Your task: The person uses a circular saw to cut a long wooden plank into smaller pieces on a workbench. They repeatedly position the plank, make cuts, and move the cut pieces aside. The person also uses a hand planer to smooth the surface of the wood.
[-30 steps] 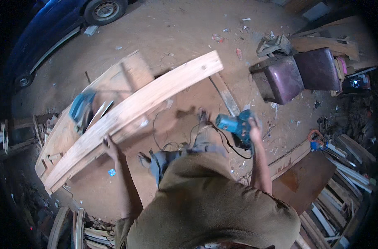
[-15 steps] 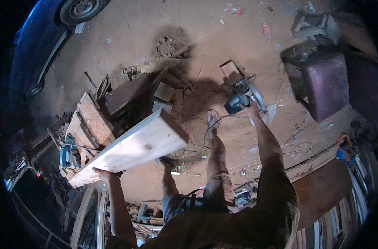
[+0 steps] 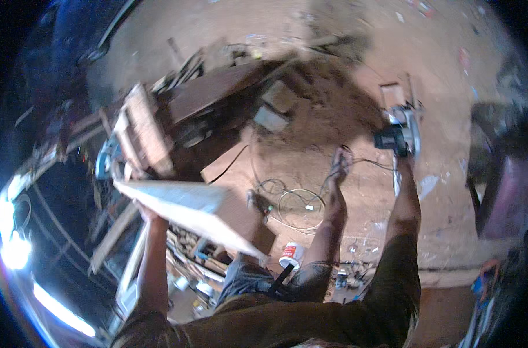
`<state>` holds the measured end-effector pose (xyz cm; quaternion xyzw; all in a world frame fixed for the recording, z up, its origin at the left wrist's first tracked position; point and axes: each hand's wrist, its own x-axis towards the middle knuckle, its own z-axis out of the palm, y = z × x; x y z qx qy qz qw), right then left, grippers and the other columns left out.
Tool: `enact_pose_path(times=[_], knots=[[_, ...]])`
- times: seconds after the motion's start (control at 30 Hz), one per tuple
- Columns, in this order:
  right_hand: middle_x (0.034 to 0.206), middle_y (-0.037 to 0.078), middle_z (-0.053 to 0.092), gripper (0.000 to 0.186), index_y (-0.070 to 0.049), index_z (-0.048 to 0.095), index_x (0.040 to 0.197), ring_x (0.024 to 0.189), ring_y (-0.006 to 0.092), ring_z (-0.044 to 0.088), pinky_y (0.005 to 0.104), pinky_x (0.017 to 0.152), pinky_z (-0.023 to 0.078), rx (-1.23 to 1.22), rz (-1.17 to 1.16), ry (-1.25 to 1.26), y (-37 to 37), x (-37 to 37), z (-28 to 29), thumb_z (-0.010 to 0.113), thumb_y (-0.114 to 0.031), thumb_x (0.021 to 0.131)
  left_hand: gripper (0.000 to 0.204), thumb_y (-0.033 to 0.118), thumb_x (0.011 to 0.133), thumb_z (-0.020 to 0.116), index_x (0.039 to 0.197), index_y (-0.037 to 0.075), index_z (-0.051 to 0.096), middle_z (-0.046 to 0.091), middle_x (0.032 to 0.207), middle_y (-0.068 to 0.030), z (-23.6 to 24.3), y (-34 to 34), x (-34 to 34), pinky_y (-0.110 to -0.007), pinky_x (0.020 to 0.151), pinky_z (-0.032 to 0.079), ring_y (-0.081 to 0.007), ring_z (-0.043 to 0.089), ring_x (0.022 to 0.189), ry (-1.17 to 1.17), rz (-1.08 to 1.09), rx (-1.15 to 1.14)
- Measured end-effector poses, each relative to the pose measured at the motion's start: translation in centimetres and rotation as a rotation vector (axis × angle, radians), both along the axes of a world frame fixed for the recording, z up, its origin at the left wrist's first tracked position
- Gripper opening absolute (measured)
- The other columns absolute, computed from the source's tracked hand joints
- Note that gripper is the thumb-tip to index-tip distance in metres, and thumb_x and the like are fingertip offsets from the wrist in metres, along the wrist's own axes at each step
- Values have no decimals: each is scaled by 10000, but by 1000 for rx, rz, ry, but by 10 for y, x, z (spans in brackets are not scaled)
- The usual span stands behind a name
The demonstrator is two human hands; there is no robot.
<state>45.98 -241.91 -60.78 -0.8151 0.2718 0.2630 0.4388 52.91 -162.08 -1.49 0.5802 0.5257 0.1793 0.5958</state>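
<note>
A thick, pale wooden beam (image 3: 180,200) slants across the left of the head view, its blunt end pointing toward my lap. My left hand (image 3: 148,211) grips its edge near the far-left end, the fingers partly hidden beneath the wood. On the right, at arm's length, my right hand (image 3: 403,162) is closed round the rear handle of a circular saw (image 3: 398,134) with a dark body and a light metal guard. A black cord runs from the saw past my sandalled foot (image 3: 341,159). Motion blurs the blade area.
Beyond the beam lies a dark brown wooden bench (image 3: 217,90) with offcuts and a teal power tool (image 3: 106,158) beside it. Coiled cable (image 3: 301,209) rests on the sandy floor. A white tub (image 3: 291,255) stands by my leg; a purple padded piece (image 3: 507,203) is at right.
The view has turned left. The beam's near end has swung down toward my lap. My right hand still holds the saw out to the right. The white tub has come into sight.
</note>
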Motion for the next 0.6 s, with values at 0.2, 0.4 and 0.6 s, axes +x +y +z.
enact_pose_path(times=[0.2,0.4,0.6], knots=[[1326,195,634,517,5,551,1370,1253,324,583,399,1091,418,0,249,-102,110,33,121,599,-349,997,854,744,984,208,1481,96,458,520,1468,-190,1,7,22,-511,1074,440,-372,537,1302,268,-89,446],[1324,142,620,516,18,509,1419,1189,240,612,383,1019,479,866,-133,-216,236,162,512,556,-338,1047,760,705,978,345,1504,164,445,501,1445,-244,-36,7,-21,-561,1095,380,-429,491,1305,1016,265,575],[1403,175,532,562,33,495,1421,1263,252,519,372,1077,402,598,280,-270,315,207,661,600,-347,1020,738,561,879,632,1442,106,492,426,1465,-241,25,-61,-57,-491,1164,290,-388,348,1402,636,191,474]])
